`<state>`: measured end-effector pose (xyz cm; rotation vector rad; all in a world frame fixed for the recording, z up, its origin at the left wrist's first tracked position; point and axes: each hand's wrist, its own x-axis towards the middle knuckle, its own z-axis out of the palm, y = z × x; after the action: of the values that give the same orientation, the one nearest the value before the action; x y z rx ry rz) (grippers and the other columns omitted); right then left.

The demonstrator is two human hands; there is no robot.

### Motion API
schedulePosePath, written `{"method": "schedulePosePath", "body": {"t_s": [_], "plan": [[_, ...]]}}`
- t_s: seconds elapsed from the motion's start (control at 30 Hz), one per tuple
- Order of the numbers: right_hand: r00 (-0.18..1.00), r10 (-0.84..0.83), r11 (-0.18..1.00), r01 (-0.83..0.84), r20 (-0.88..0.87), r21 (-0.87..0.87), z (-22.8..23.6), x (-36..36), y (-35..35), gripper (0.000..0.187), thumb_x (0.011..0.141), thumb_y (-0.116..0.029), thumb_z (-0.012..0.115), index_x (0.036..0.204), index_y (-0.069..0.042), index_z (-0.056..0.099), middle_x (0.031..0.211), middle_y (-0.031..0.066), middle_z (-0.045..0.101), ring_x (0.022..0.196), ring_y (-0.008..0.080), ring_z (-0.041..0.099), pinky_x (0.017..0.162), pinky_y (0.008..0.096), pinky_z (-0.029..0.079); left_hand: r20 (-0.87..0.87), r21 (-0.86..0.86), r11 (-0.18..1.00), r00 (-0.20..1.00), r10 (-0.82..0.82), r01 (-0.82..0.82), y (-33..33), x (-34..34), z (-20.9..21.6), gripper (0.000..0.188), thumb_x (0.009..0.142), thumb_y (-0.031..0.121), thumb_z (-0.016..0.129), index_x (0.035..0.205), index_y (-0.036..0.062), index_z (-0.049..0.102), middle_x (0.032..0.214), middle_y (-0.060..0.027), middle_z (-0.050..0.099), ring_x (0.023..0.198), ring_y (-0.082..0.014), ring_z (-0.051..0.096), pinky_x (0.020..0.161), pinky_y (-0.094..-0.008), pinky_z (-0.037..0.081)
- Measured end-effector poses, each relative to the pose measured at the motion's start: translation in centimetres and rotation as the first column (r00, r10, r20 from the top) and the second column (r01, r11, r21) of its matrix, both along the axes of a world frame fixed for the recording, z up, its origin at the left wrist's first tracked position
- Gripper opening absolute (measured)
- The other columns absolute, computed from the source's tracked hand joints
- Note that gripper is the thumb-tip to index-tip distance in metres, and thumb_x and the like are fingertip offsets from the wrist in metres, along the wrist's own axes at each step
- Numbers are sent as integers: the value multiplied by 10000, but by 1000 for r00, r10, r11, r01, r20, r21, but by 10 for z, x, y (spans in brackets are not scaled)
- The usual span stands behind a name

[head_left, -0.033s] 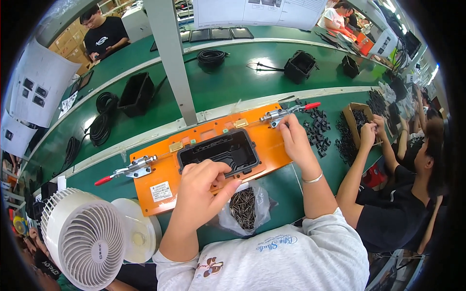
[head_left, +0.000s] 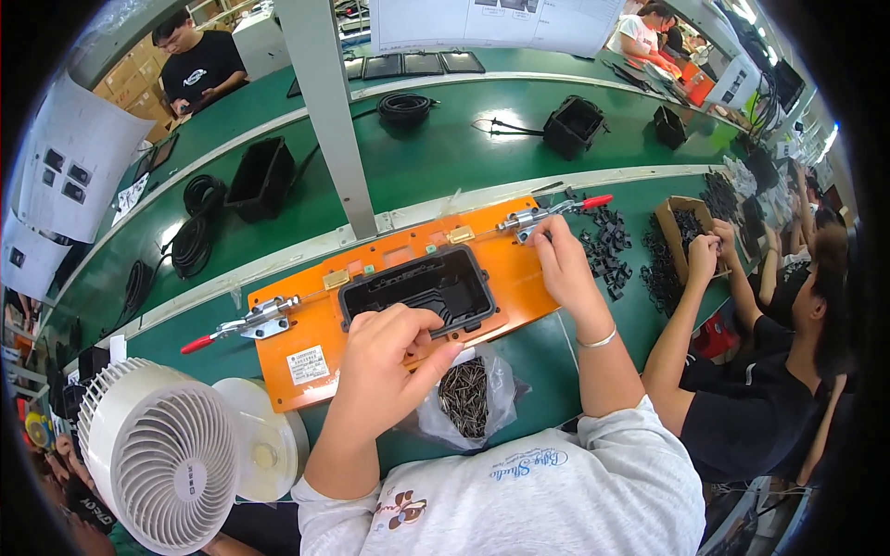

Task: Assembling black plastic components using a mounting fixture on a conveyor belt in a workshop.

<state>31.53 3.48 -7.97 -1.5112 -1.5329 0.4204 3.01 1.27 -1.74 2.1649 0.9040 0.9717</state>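
An open black rectangular plastic box (head_left: 473, 295) sits in an orange fixture board (head_left: 519, 273). My left hand (head_left: 389, 357) is at the box's near wall. Its index finger bends over the rim, and the thumb stretches out apart from it with nothing visible between them. My right hand (head_left: 563, 259) is at the board's right end, beside a metal toggle clamp with a red handle (head_left: 524, 221). Its thumb and index finger are pinched together; what they hold, if anything, is too small to make out. A second toggle clamp (head_left: 264, 320) is on the board's left end.
A clear bag of screws (head_left: 464, 398) lies before the board, with a white fan (head_left: 167, 454) at its left. Small black parts (head_left: 607, 250) and a cardboard box (head_left: 672, 218) are at the right, near a co-worker's hands (head_left: 709, 246). Black boxes and coiled cables (head_left: 403, 108) lie beyond.
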Motion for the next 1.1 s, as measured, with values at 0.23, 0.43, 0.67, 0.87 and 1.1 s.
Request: {"method": "schedulePosePath", "body": {"t_s": [0.23,0.43,0.67,0.87,1.1], "plan": [[982,100,995,-98,159,-21,11,-3,4,57,940,-59,491,952,-4,485,814,178,610,755,336,620,690,384,482,-62,29,1000,998,12,-10,-2,1,-1,265,768,216,757,925,52,621,736,-43,591,690,-211,590,738,-349,370],[975,-23,996,4,-222,-86,20,17,-7,53,934,-14,502,984,-7,520,842,80,639,752,151,597,711,284,492,-73,17,1000,997,13,-12,0,-2,0,278,773,229,753,940,51,619,752,-50,593,696,-217,591,744,-361,373],[952,80,996,-61,296,-72,6,4,-13,180,818,-24,661,995,-4,633,805,111,579,657,227,576,620,317,475,-85,26,1000,996,12,-10,1,-1,-1,269,782,233,741,939,50,620,748,-50,582,694,-221,587,733,-360,374],[932,-48,986,-13,359,167,0,7,-11,144,802,-2,673,944,12,657,738,102,553,608,224,553,576,307,458,-65,90,996,998,16,-10,2,2,-2,246,748,185,766,895,35,638,714,-41,578,640,-165,566,661,-298,400],[963,118,956,-176,241,236,51,-61,-51,150,767,43,678,909,-5,673,728,94,575,595,200,560,537,295,444,276,-428,895,961,-7,129,-10,25,-19,441,901,170,652,1252,-17,462,983,-137,581,776,-163,606,650,-255,499]]}}
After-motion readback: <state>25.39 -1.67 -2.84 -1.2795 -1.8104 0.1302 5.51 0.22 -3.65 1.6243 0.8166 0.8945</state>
